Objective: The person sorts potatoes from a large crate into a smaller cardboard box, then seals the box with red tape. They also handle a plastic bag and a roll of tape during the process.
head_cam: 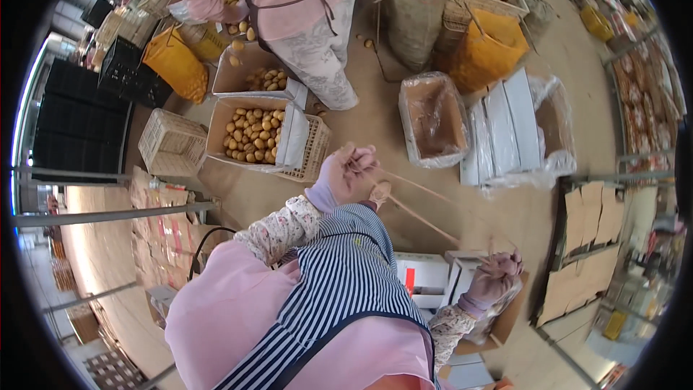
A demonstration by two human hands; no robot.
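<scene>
My left hand (pixel 352 169), in a light purple glove, is closed on one end of a thin string (pixel 417 214) that runs in strands down to the right. The other end is in my right hand (pixel 495 275), gloved too and held low at the right, beside white boxes. The string is stretched between the two hands in front of a striped apron. Left of my left hand stands an open carton (pixel 294 138) of potatoes on a plastic crate (pixel 319 149). A second carton (pixel 230 73) with potatoes is behind it.
A person (pixel 303 16) stands behind the cartons. An empty lined carton (pixel 407 135), flattened-looking white cartons (pixel 501 124), a green sack (pixel 411 21) and an orange mesh bag (pixel 492 51) stand ahead on the right. A pale plastic crate (pixel 168 146) lies at left, near a metal rail (pixel 108 216).
</scene>
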